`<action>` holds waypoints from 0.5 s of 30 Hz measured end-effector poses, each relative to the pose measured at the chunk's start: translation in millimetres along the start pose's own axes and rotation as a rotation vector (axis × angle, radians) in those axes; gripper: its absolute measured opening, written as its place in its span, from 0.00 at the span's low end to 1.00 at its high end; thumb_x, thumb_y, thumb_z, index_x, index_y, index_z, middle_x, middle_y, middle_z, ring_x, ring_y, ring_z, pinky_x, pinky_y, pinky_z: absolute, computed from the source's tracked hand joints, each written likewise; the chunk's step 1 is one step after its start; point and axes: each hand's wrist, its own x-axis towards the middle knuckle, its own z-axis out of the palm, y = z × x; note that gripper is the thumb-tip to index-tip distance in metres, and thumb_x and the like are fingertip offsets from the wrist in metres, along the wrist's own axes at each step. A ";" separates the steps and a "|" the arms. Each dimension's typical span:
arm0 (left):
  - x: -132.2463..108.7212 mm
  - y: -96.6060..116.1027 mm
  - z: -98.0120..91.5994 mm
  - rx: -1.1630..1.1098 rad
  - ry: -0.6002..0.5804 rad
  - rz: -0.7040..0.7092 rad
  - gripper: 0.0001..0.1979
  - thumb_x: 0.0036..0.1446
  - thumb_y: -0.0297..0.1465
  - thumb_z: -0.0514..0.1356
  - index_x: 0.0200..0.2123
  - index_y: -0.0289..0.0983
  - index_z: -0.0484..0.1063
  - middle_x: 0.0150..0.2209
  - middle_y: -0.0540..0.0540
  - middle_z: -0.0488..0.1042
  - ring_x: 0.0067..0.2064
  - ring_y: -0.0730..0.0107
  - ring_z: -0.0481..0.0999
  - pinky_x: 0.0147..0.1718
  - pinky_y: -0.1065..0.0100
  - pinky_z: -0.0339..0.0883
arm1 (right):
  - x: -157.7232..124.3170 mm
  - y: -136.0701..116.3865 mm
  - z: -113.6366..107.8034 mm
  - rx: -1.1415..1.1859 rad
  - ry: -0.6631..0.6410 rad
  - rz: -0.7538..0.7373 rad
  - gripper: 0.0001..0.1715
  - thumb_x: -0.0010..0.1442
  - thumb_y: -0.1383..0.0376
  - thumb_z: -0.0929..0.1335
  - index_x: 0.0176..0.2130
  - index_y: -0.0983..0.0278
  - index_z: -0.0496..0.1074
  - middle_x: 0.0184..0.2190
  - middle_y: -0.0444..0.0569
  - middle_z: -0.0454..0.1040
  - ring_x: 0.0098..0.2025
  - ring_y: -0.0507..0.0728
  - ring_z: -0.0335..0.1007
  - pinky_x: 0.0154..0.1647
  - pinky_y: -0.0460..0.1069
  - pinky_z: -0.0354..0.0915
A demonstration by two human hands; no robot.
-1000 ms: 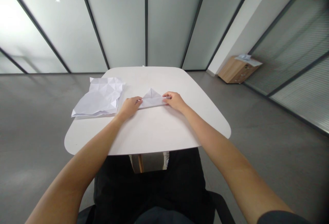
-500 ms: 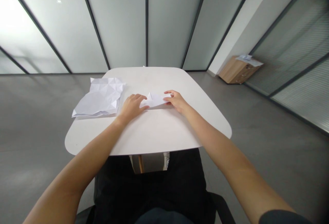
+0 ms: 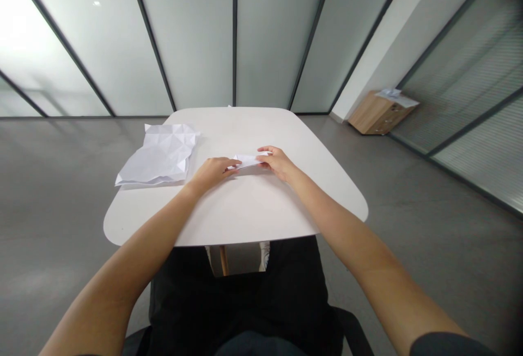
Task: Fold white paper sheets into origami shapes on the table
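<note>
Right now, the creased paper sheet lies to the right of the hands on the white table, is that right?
No: the creased paper sheet lies to the left of the left hand and the right hand, as the head view shows. It is on the white table, as you said.

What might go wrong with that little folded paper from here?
The folded paper is narrow and held only by the left hand and right hand, so it might slip or spring open if either eases off. The left forearm also lies close to the creased white sheet and might brush it.
</note>
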 end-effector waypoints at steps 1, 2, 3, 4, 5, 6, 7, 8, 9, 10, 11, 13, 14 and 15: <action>0.3 0.2 -0.5 0.014 -0.001 0.009 0.20 0.70 0.41 0.56 0.60 0.47 0.76 0.52 0.45 0.83 0.45 0.62 0.83 0.49 0.64 0.72 | 1.0 1.1 -0.3 0.003 0.002 -0.001 0.20 0.53 0.73 0.76 0.46 0.63 0.75 0.38 0.45 0.74 0.27 0.48 0.75 0.38 0.47 0.79; 0.5 0.7 -1.0 0.029 -0.001 0.016 0.20 0.71 0.40 0.55 0.61 0.47 0.76 0.51 0.45 0.83 0.46 0.62 0.83 0.49 0.64 0.72 | 2.3 2.4 -0.6 0.003 0.004 -0.003 0.20 0.53 0.72 0.76 0.46 0.63 0.74 0.38 0.45 0.74 0.27 0.48 0.75 0.38 0.47 0.79; 0.8 1.2 -1.2 0.044 -0.001 0.023 0.20 0.72 0.40 0.54 0.61 0.47 0.76 0.51 0.45 0.83 0.46 0.61 0.83 0.49 0.63 0.71 | 3.5 3.6 -0.8 0.001 0.007 -0.007 0.20 0.54 0.72 0.76 0.46 0.63 0.74 0.39 0.45 0.74 0.27 0.48 0.75 0.38 0.47 0.79; 1.0 1.7 -1.3 0.059 -0.002 0.028 0.20 0.72 0.39 0.53 0.61 0.47 0.76 0.51 0.44 0.83 0.47 0.61 0.83 0.49 0.63 0.71 | 4.7 4.7 -1.0 -0.003 0.011 -0.012 0.20 0.54 0.72 0.76 0.47 0.63 0.74 0.39 0.45 0.74 0.27 0.48 0.75 0.38 0.47 0.79; 1.3 2.3 -1.3 0.072 -0.004 0.033 0.20 0.73 0.39 0.52 0.61 0.46 0.76 0.50 0.44 0.83 0.47 0.60 0.82 0.49 0.63 0.71 | 5.7 5.6 -1.1 -0.009 0.015 -0.016 0.20 0.54 0.72 0.76 0.47 0.63 0.74 0.39 0.45 0.74 0.27 0.48 0.75 0.38 0.47 0.79; 1.5 2.8 -1.2 0.083 -0.006 0.038 0.20 0.73 0.39 0.52 0.62 0.46 0.76 0.50 0.44 0.83 0.47 0.60 0.82 0.49 0.63 0.71 | 6.3 6.2 -1.1 -0.014 0.020 -0.020 0.20 0.55 0.72 0.76 0.47 0.63 0.74 0.39 0.45 0.74 0.27 0.49 0.75 0.37 0.47 0.78; 1.6 3.4 -1.0 0.093 -0.009 0.041 0.21 0.73 0.38 0.51 0.62 0.46 0.75 0.50 0.44 0.83 0.47 0.60 0.82 0.49 0.63 0.71 | 6.5 6.4 -0.8 -0.016 0.024 -0.024 0.20 0.56 0.71 0.76 0.47 0.62 0.73 0.38 0.45 0.74 0.27 0.49 0.75 0.37 0.47 0.78; 1.7 4.1 -0.8 0.103 -0.011 0.044 0.21 0.74 0.38 0.50 0.62 0.47 0.75 0.50 0.44 0.83 0.47 0.61 0.82 0.49 0.63 0.71 | 6.1 6.1 -0.2 -0.011 0.025 -0.029 0.20 0.56 0.70 0.76 0.48 0.62 0.72 0.38 0.45 0.75 0.27 0.49 0.76 0.36 0.47 0.78; 1.7 5.2 -0.6 0.114 -0.015 0.045 0.21 0.74 0.38 0.50 0.63 0.47 0.74 0.49 0.44 0.83 0.47 0.61 0.82 0.49 0.63 0.71 | 5.3 5.5 0.7 0.004 0.025 -0.036 0.20 0.57 0.67 0.77 0.48 0.62 0.72 0.37 0.45 0.75 0.27 0.50 0.76 0.36 0.48 0.78; 1.6 6.6 -0.4 0.128 -0.019 0.044 0.21 0.74 0.38 0.50 0.63 0.47 0.74 0.49 0.44 0.83 0.46 0.62 0.82 0.49 0.63 0.71 | 4.0 4.7 1.8 0.025 0.022 -0.044 0.21 0.58 0.65 0.77 0.49 0.61 0.70 0.37 0.45 0.76 0.28 0.51 0.76 0.37 0.48 0.79; 1.5 8.4 -0.2 0.144 -0.023 0.043 0.21 0.74 0.38 0.50 0.63 0.48 0.74 0.48 0.44 0.83 0.46 0.62 0.82 0.48 0.63 0.71 | 2.5 3.9 3.3 0.048 0.016 -0.051 0.23 0.58 0.63 0.78 0.49 0.61 0.69 0.36 0.45 0.77 0.29 0.51 0.77 0.38 0.49 0.79; 1.1 12.9 0.1 0.177 -0.032 0.040 0.21 0.73 0.38 0.50 0.62 0.49 0.75 0.47 0.44 0.84 0.44 0.62 0.82 0.46 0.63 0.71 | -0.5 3.1 6.9 0.089 -0.001 -0.057 0.27 0.57 0.62 0.79 0.51 0.59 0.67 0.37 0.44 0.77 0.32 0.52 0.78 0.39 0.50 0.80; 1.0 15.3 0.3 0.191 -0.036 0.039 0.20 0.73 0.39 0.51 0.61 0.50 0.75 0.47 0.44 0.84 0.44 0.61 0.82 0.46 0.63 0.71 | -1.6 3.5 8.9 0.101 -0.008 -0.059 0.30 0.56 0.62 0.79 0.52 0.58 0.66 0.37 0.43 0.77 0.32 0.52 0.79 0.40 0.50 0.80; 0.9 17.6 0.5 0.204 -0.037 0.035 0.20 0.73 0.39 0.51 0.61 0.50 0.76 0.47 0.43 0.83 0.44 0.61 0.82 0.45 0.63 0.71 | -2.4 4.7 10.9 0.106 -0.017 -0.061 0.33 0.54 0.64 0.80 0.54 0.58 0.65 0.36 0.42 0.77 0.33 0.52 0.79 0.40 0.50 0.81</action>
